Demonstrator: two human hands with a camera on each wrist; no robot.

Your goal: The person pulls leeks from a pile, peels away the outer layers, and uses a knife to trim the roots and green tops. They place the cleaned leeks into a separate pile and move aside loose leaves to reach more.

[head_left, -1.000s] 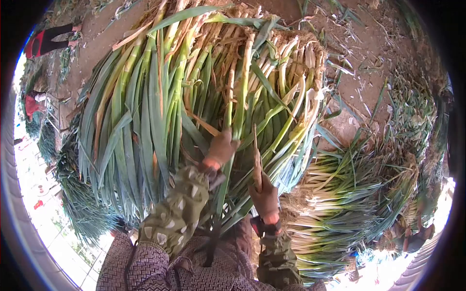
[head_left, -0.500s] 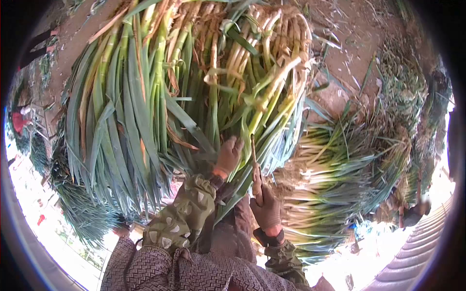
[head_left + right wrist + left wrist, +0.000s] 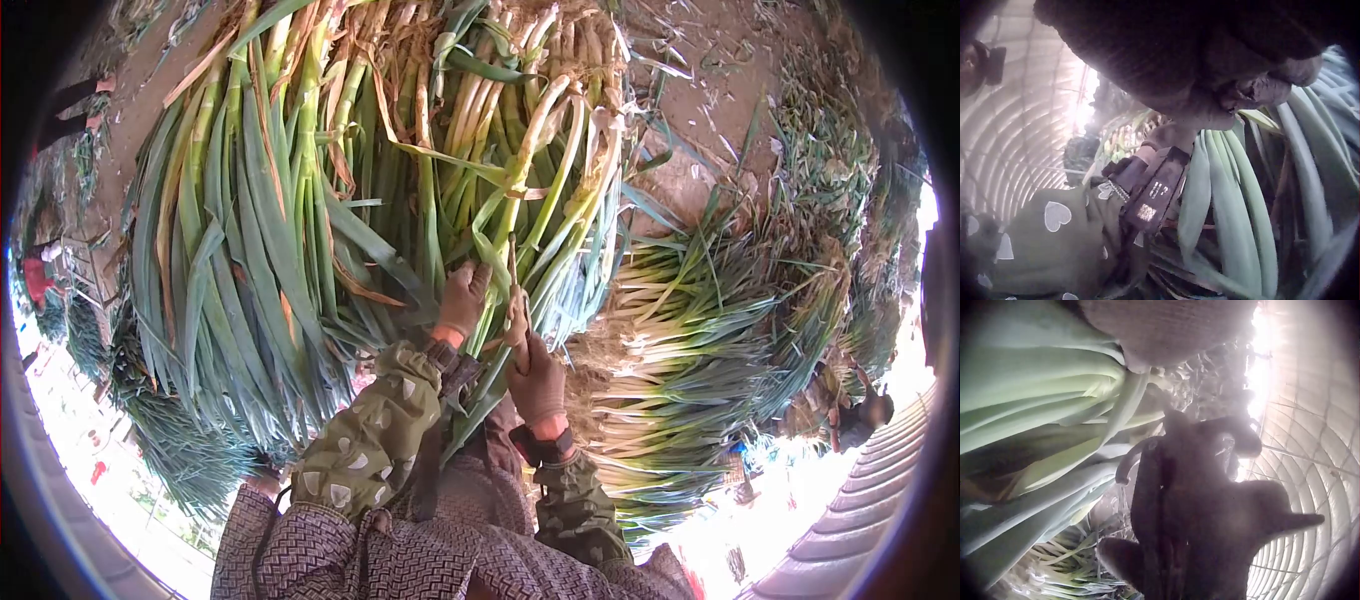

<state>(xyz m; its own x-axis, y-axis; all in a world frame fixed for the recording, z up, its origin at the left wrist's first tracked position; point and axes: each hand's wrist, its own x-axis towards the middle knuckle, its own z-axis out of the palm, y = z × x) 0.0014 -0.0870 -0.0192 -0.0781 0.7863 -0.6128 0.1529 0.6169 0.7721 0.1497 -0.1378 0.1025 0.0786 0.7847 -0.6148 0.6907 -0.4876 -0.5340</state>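
A big heap of leeks (image 3: 250,230) fills the middle of the head view, green leaves toward me and pale stalks away. My gloved left hand (image 3: 462,298) is at the leaves low in the heap, fingers bent around a leek (image 3: 527,150) whose pale stalk rises up and right. In the right wrist view, its green leaves (image 3: 1229,194) hang below that hand. My gloved right hand (image 3: 537,385) grips a slim tool (image 3: 516,315) with a tan, wrapped-looking handle and a thin dark end. That end points up, close beside the leek's leaves.
Rows of leeks (image 3: 680,370) with roots and white stalks lie to the right. Another leek pile (image 3: 180,420) is at lower left. Leaf scraps litter the bare soil (image 3: 700,130). Part of another person (image 3: 38,275) shows at the far left.
My left hand released one stalk, its fingers opened, then closed on a leek further right. My right hand brought the tool up and left toward it. The head view shifted.
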